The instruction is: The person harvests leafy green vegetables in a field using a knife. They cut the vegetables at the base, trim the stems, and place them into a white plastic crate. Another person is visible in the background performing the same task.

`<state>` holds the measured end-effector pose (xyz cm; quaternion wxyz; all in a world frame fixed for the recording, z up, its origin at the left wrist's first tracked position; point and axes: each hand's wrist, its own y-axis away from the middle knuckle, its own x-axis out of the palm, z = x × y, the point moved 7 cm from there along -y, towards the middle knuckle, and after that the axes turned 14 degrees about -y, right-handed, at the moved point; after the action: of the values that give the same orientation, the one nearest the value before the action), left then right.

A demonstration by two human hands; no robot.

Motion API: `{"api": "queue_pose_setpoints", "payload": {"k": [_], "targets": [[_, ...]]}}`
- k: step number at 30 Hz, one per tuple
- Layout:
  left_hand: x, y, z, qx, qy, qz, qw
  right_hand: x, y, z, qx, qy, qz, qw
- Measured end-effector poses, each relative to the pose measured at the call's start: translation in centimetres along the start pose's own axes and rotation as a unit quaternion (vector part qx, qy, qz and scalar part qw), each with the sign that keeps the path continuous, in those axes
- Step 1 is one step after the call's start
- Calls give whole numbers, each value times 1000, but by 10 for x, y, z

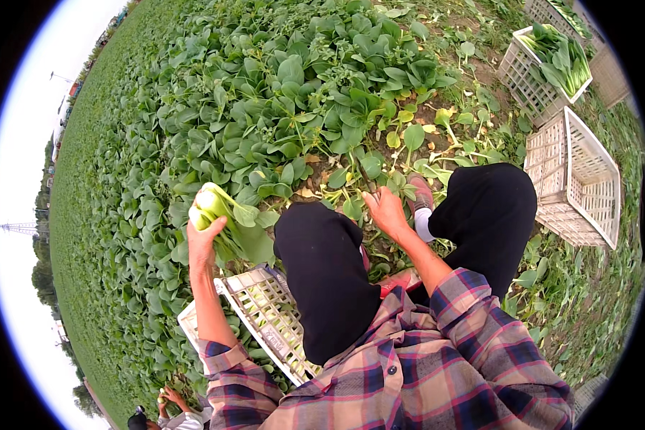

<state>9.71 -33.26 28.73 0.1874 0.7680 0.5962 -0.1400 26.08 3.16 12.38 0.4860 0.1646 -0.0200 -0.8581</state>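
Note:
My left hand [203, 228] grips a bunch of bok choy [220, 215], its pale stem bases up and its leaves hanging down to the right, above a white plastic crate [247, 301] beside my knee. The crate holds greens seen through its slats. Low over the ground between my knees, my right hand [384, 209] is closed round the handle of a dark-bladed knife [364, 174], whose blade points away from me among loose leaves. Growing bok choy plants [295, 80] stand in front of both hands.
At the right stand a crate full of cut bok choy [548, 64] and a tilted white crate [575, 183]. Yellowed leaves [392, 138] litter the soil. Another person's hands [173, 398] show at the lower left. More crates stand at the upper right.

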Motion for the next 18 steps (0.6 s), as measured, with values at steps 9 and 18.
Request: {"api": "queue_pose_setpoints", "payload": {"k": [9, 18], "targets": [[176, -13, 76, 168, -505, 173, 828, 92, -20, -73, 135, -51, 147, 979], [214, -119, 195, 106, -719, 255, 637, 173, -58, -105, 151, -30, 224, 962]]}}
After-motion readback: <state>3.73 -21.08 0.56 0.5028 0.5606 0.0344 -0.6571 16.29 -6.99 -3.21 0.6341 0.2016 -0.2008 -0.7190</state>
